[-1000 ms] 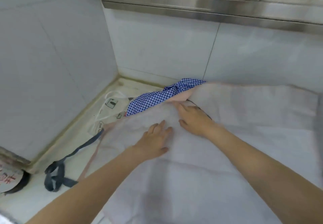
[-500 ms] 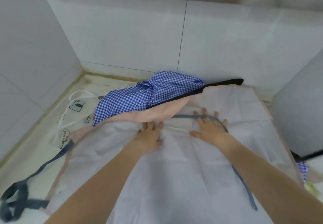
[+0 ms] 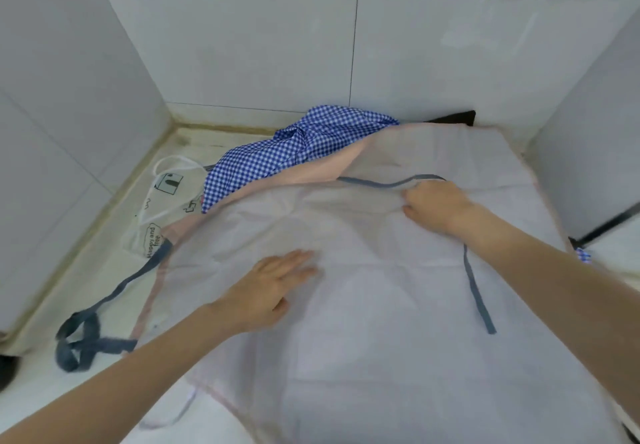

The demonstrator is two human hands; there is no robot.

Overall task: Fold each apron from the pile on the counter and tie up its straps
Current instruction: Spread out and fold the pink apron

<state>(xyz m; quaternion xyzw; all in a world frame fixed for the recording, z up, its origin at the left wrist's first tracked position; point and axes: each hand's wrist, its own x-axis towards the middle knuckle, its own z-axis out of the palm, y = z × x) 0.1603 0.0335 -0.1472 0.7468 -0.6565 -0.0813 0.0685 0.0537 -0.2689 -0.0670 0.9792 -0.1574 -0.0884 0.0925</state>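
Here left hand [image 3: 266,291] lies flat on apron [image 3: 381,305]; right hand [image 3: 434,203] pinches strap [image 3: 388,183].

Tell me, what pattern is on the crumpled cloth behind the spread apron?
Blue and white gingham checks on the crumpled cloth, seen in the head view.

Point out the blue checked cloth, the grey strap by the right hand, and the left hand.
blue checked cloth [image 3: 294,152], head view, middle of the bunched fabric.
grey strap [image 3: 479,296], head view, loose lower length.
left hand [image 3: 266,291], head view, back of hand.
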